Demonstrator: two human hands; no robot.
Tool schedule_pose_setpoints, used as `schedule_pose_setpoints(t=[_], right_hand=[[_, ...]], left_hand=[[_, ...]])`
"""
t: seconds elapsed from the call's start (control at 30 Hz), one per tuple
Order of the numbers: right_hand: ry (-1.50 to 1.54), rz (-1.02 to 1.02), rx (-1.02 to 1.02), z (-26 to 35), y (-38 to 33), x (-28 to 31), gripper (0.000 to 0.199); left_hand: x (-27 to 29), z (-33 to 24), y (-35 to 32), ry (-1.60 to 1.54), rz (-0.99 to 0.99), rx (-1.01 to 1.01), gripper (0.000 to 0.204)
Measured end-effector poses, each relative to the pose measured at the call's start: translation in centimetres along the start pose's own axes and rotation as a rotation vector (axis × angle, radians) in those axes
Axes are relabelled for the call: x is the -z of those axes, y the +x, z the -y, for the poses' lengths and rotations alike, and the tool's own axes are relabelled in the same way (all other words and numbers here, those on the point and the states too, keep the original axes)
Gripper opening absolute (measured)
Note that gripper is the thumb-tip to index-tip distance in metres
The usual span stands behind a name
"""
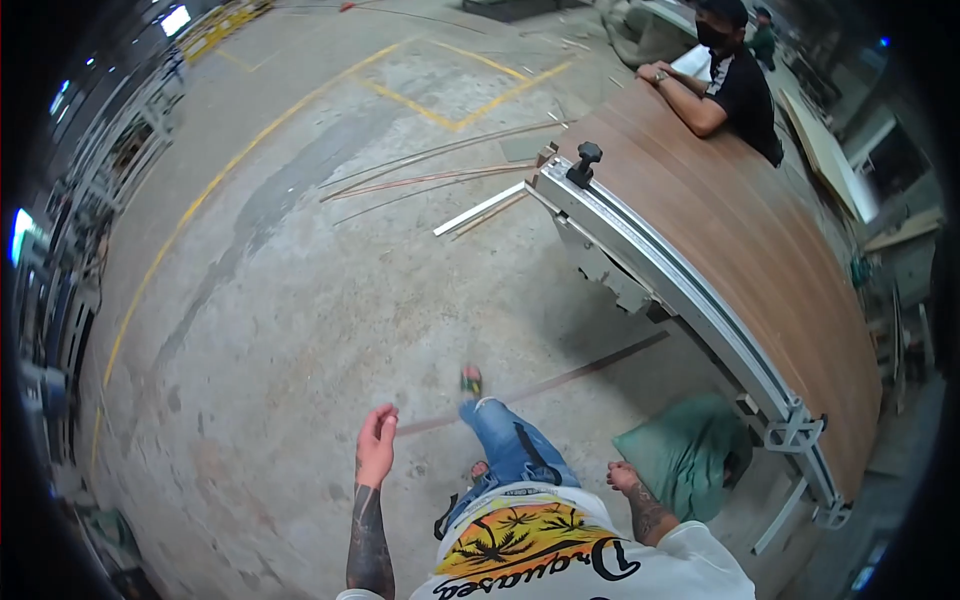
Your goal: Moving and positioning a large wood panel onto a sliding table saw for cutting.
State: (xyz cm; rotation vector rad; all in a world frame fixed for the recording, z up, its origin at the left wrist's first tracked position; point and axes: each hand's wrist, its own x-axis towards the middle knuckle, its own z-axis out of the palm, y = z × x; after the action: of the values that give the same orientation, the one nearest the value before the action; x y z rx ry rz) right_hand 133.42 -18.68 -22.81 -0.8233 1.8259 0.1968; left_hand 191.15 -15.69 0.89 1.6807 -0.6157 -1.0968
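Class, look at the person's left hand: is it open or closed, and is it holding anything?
Loosely open and empty: the left hand hangs over the concrete floor, fingers slightly curled, nothing in them.

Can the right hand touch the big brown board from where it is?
Probably not yet. The right hand hangs empty beside the hip, and the metal rail and green sack lie between it and the brown board.

sack [683,452]: i see 1 green bag slumped on the floor under the saw table's rail.
labels, signs, screens: i see none.
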Motion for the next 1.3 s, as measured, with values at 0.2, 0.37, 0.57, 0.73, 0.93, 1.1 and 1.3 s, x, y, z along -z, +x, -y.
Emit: schedule_pose_setpoints(t=[0.2, 0.37, 0.57, 0.73, 0.93, 1.1, 1.3], right_hand=[[-0.066, 0.318, 0.113, 19.7, 1.5, -8.6, 0.037], [0.000, -0.108, 0.548, 45.7, -1.4, -7.1, 0.029], [0.686, -0.066, 0.568, 61.1, -7.7, -3.0, 0.032], [0.523, -0.656, 0.072, 58.0, -6.0, -11.6, 0.034], [1.173, -0.465, -0.289, 60.3, -8.7, -28.8, 0.042], [1.553, -0.469, 0.452, 62.8, -6.9, -39.9, 0.049], [1.531, -0.672, -0.295, 62.5, -7.5, -42.7, 0.021]], left_hand=[[-1.6, -4.5, 20.7, 0.054, 0.030, 0.000, 0.033], [-6.2, -11.1, 33.5, 0.061, 0.356, -0.075, 0.031], [-10.5, -19.6, 49.0, 0.274, 0.833, -0.246, 0.027], [-15.3, -24.8, 61.6, 0.376, 1.106, -0.506, 0.025], [-25.8, -28.6, 66.9, 0.323, 1.482, -0.351, 0.027], [-32.2, -26.2, 63.8, 0.252, 1.432, -0.020, 0.041], [-33.9, -26.5, 62.4, 0.198, 1.385, 0.400, 0.047]])
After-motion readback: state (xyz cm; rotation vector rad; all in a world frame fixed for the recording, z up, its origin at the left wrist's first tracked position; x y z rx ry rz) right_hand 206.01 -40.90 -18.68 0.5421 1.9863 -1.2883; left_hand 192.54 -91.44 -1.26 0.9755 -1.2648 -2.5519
